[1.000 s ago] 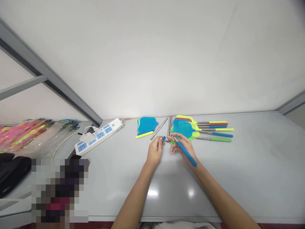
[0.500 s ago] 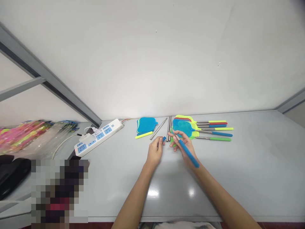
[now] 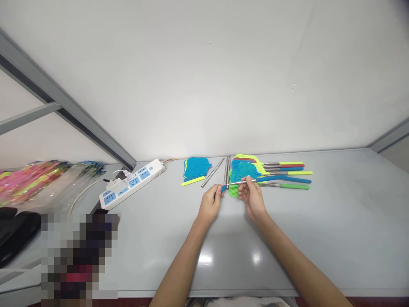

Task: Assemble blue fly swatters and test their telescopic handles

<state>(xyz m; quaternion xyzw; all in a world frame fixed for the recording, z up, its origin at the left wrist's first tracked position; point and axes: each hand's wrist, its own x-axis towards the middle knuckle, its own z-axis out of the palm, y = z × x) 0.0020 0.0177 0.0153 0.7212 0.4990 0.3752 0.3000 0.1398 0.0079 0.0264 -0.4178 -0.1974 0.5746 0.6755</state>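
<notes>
My left hand (image 3: 211, 200) is closed around a small blue piece (image 3: 224, 188), whose tip shows past the fingers; the rest is hidden. In my right hand (image 3: 254, 198), thumb and fingers pinch a metal rod with a blue handle (image 3: 238, 183). It lies nearly level, its bare end pointing left close to the blue piece; I cannot tell if they touch. Behind the hands, metal rods (image 3: 228, 164) lie on the table, and another metal rod (image 3: 212, 172) slants to the left. Fly swatters (image 3: 244, 170) with coloured heads overlap behind and right of my right hand.
Left of the rods are blue swatter heads (image 3: 196, 167) and a yellow handle grip (image 3: 193, 181). A white power strip (image 3: 134, 183) with plugs and cables lies farther left. Bagged colourful items (image 3: 41, 181) fill the left side. A wall (image 3: 223, 85) bounds the table's back.
My right hand has turned the rod from a slant to nearly level, bringing its metal end towards the blue piece. My left hand has shifted slightly right, still closed on that piece.
</notes>
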